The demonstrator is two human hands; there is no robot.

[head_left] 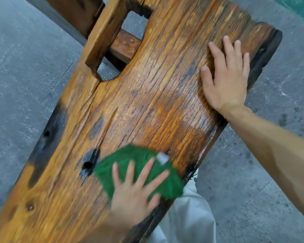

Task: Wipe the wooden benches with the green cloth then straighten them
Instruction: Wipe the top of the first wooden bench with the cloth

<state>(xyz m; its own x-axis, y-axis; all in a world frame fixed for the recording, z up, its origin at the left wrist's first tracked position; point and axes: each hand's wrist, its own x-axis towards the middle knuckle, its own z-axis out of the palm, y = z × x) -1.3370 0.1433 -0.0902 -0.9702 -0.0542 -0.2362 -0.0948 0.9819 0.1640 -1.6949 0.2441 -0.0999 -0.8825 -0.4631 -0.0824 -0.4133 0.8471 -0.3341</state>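
Observation:
A long wooden bench [147,85] with rough orange-brown grain and dark edges runs diagonally across the head view. The green cloth [130,155], with a small white tag, lies on the bench's near part by its right edge. My left hand [132,192] presses flat on the cloth with its fingers spread; cloth and hand are motion-blurred. My right hand [225,81] rests palm down and open on the bare wood near the bench's far right end, holding nothing.
The bench has a cut-out gap [109,72] near its far left side and a dark round hole [87,165] left of the cloth. Another dark wooden piece [77,13] stands beyond. Grey concrete floor [25,67] surrounds it. My light trousers [188,216] are against the bench's near right edge.

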